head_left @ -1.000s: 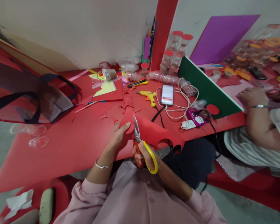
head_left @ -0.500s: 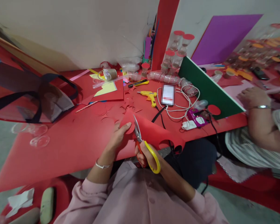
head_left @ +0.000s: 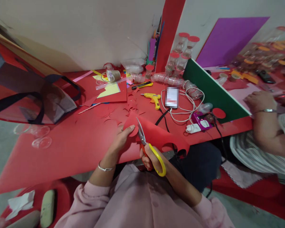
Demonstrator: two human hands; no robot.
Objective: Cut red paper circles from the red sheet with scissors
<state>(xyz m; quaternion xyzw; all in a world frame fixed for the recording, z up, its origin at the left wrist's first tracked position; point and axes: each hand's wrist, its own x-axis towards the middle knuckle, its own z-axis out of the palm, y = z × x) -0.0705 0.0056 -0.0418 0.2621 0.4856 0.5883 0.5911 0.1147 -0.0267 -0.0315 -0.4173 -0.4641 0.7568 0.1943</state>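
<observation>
Holding scissors (head_left: 142,138), right hand (head_left: 147,160) apparently clears table edge (head_left: 68,172).

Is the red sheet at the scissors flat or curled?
Curled, at least partly: the red sheet bends round at its right end, beside a rounded gap in its edge.

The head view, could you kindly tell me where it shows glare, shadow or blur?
Head view: pale sheen on the red table beside the left hand; soft shadow on the wall by the bag; same view, the phone screen pixelated, the far-right heap of plastic pieces smeared.
</observation>
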